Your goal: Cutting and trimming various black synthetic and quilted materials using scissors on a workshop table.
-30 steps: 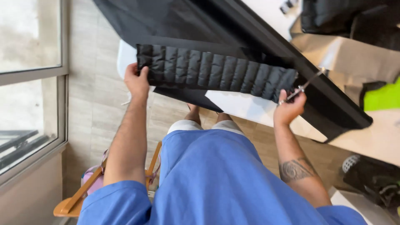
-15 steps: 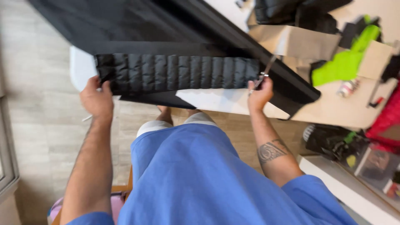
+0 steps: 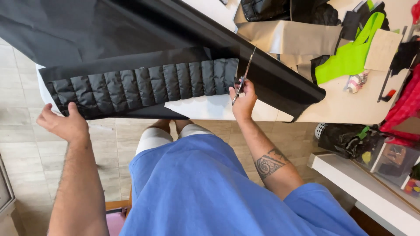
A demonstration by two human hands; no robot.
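A long black quilted strip lies on a large sheet of black fabric that drapes over the edge of a white table. My left hand grips the strip's left end together with the fabric edge below it. My right hand holds scissors at the strip's right end, with the blades pointing up along that end over the black fabric.
The table top carries grey fabric, a bright green piece, black pieces and small items. At the right stands a white shelf with boxes and a dark bundle. Tiled floor lies below, and a wooden chair edge sits under me.
The view has swung right and the table contents have come into sight. My right hand has brought the scissors upright at the strip's right end. My left hand has stayed on the left end.
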